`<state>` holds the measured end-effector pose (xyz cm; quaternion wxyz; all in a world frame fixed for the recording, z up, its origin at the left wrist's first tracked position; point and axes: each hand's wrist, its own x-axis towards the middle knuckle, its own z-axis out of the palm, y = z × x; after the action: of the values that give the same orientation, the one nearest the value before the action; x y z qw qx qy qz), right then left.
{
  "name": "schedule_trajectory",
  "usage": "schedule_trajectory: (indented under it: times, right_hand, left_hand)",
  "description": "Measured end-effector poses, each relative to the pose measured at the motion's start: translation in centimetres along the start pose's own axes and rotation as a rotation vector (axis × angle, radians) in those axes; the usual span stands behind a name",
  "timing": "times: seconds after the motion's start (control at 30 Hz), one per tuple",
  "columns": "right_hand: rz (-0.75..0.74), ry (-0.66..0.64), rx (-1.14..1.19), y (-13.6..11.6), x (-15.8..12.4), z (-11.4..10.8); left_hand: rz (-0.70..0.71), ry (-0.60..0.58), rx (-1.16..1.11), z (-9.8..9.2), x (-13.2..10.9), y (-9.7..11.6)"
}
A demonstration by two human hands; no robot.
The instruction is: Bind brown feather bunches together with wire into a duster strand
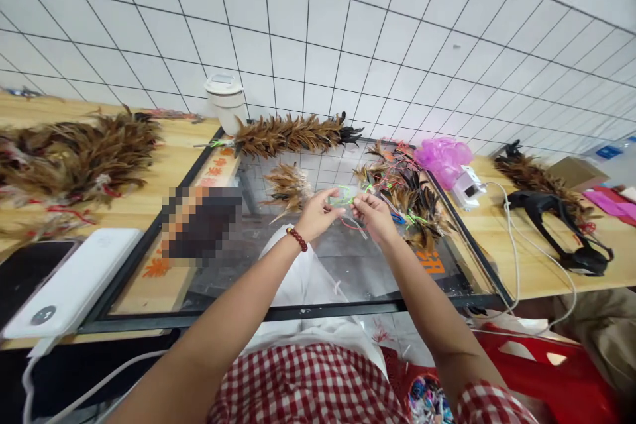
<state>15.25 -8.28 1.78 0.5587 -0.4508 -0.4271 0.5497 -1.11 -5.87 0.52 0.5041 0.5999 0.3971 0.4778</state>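
Centrally, thin green strands are pinched between the closed fingertips of the left hand and right hand, raised over the glass tabletop, seemingly to hold them taut, with loose feathers laid within reach just beyond.

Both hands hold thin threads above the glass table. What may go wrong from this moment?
1. The threads pinched between the left hand and the right hand lie close to the loose coloured strings of the feather pile; they may tangle.
2. The white cable runs over the wooden table edge beside the right arm; a wide elbow movement might catch it and pull the white box.
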Motion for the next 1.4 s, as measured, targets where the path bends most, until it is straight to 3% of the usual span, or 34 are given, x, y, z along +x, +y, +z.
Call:
schedule_trajectory:
  times: [0.3, 0.43, 0.73, 1.0, 1.07, 1.17, 1.3, 1.4]
  right_hand:
    - [-0.145, -0.044, -0.081, 0.7, 0.1, 0.6]
    - [-0.103, -0.063, -0.1, 0.7, -0.1, 0.9]
    - [-0.076, -0.043, -0.078, 0.7, -0.3, 1.2]
    - [-0.064, -0.055, -0.1, 0.9, -0.1, 1.2]
    - [-0.137, 0.012, -0.135, 0.9, -0.2, 1.1]
    - [-0.362, 0.133, -0.337, 0.8, -0.7, 1.0]
    - [-0.499, 0.033, -0.691, 1.0, -1.5, 1.0]
    - [-0.509, -0.006, -0.758, 1.3, -1.7, 1.1]
  left_hand:
    - [-0.163, -0.035, -0.166, 0.5, -0.4, 0.2]
    - [-0.169, -0.055, -0.225, 0.5, -0.8, 0.6]
    - [-0.18, 0.02, -0.284, 0.8, -1.0, 0.9]
    - [-0.131, 0.063, -0.164, 1.3, -1.1, 0.6]
    - [-0.127, 0.098, -0.133, 1.4, -1.1, 0.5]
    - [-0.109, 0.162, -0.083, 1.4, -1.0, 0.1]
    - [0.025, 0.203, 0.054, 1.4, -0.9, -1.0]
    - [0.151, 0.192, 0.206, 1.3, -1.1, -1.5]
